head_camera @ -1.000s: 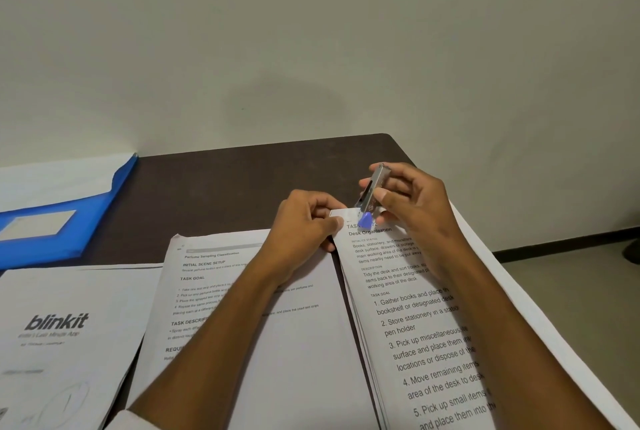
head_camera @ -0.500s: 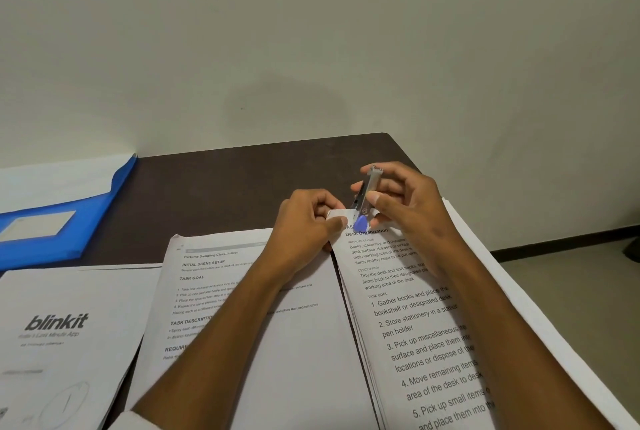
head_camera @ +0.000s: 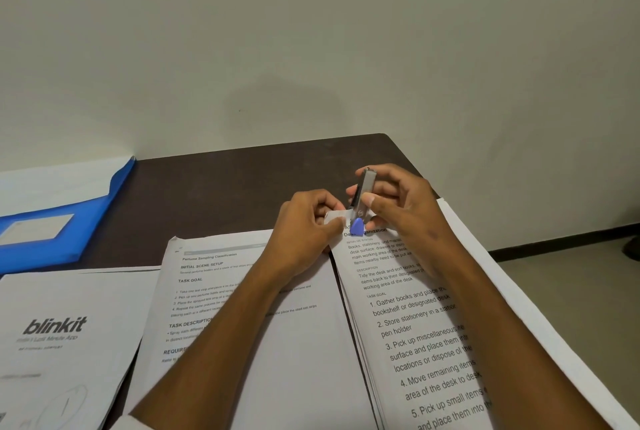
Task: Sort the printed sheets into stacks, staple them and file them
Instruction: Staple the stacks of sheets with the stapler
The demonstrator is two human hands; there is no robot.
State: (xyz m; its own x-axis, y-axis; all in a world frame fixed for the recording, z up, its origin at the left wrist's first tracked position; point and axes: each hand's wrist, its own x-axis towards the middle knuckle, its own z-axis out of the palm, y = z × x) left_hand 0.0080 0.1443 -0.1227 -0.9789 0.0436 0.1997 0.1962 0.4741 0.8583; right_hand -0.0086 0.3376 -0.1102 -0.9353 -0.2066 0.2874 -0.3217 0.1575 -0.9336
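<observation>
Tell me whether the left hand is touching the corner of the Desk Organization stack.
Touching. The head view shows the left hand pinching the lifted corner of the Desk Organization stack beside the stapler.

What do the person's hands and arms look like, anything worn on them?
Both hands, left hand and right hand, are bare: no gloves, and no rings or watch show. Both forearms are uncovered to the bottom edge of the frame. Only a small bit of white sleeve shows at the left arm's lower end. Fingernails look short and unpainted.

3 stacks across the desk (head_camera: pixel 225 183) — folder (head_camera: pixel 52 221) behind, left.
</observation>
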